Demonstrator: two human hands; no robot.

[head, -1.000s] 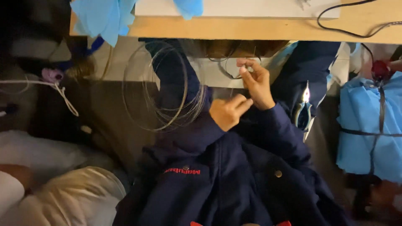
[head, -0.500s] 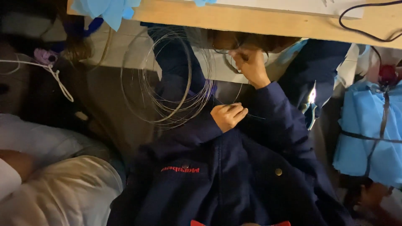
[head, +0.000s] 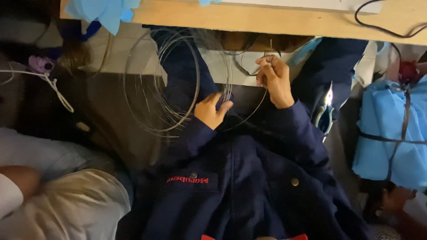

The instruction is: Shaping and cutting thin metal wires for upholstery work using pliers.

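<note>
The left hand [head: 212, 111] is closed around the near side of a wire coil [head: 178, 82], gripping the bundled loops against the lap of a dark blue jacket [head: 231, 186]. The right hand [head: 275, 80] sits higher, just below the table [head: 267, 20] edge, its fingertips pinched on a loose strand of the same wire. The coil hangs in the air below that edge, resting on nothing. By the look of it, most of the wire is already gathered into wide round loops, while one strand running between the hands is not yet laid in. Blue cloth [head: 389, 133] lies bundled at the right, and another person's pale trousers [head: 66, 204] show at lower left.
</note>
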